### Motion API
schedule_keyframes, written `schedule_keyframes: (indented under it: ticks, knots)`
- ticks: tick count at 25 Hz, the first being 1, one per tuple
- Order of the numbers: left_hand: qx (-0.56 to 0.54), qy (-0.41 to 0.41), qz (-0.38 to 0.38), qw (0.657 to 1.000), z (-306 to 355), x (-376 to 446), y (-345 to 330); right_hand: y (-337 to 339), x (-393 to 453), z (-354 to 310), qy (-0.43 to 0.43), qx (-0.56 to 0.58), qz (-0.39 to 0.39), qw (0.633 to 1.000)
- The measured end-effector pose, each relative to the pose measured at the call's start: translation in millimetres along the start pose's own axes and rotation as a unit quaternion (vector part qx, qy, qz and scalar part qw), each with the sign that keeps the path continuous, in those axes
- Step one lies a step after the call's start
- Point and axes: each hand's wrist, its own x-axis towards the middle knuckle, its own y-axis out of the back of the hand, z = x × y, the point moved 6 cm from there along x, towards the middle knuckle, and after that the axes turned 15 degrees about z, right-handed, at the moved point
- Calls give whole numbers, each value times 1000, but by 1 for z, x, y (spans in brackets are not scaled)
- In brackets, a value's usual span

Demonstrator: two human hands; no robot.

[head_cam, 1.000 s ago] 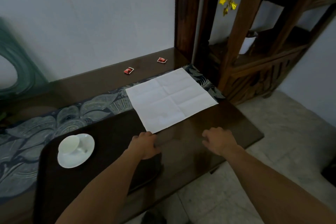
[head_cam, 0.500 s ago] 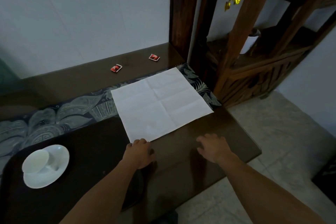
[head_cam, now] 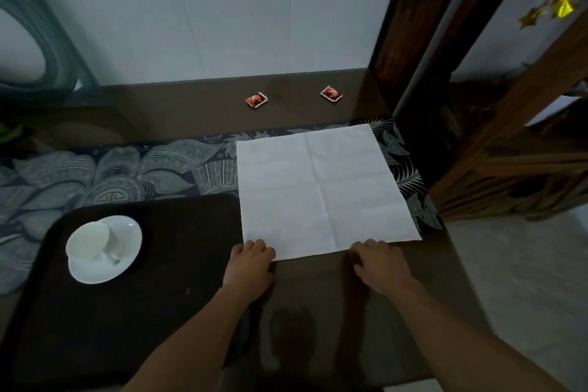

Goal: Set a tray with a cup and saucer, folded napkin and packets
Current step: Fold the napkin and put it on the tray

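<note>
Left hand (head_cam: 251, 264): your grip pinches the napkin (head_cam: 321, 188) near corner.
Right hand (head_cam: 380, 262): curled at napkin's near edge; grip unclear.

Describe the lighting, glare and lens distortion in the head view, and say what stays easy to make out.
Head view: dim, bluish light; the dark tray almost merges with the table, whose glossy top mirrors both forearms; wide-angle bending curves the wooden post; the white napkin, the cup on its saucer and the two red packets stand out clearly.
</note>
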Motion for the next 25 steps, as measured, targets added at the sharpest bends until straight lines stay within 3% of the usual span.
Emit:
schedule_keyframes:
  ticks: [10, 18, 25]
  knots:
    - [51, 137, 18, 989, 22, 11, -8, -3, 49, 84, 96, -40, 24, 994]
    - [176, 62, 13, 982, 19, 20, -8, -2, 52, 103, 223, -121, 46, 966]
    - [175, 8, 7, 985, 10, 21, -14, 0, 57, 103, 144, -106, 54, 982]
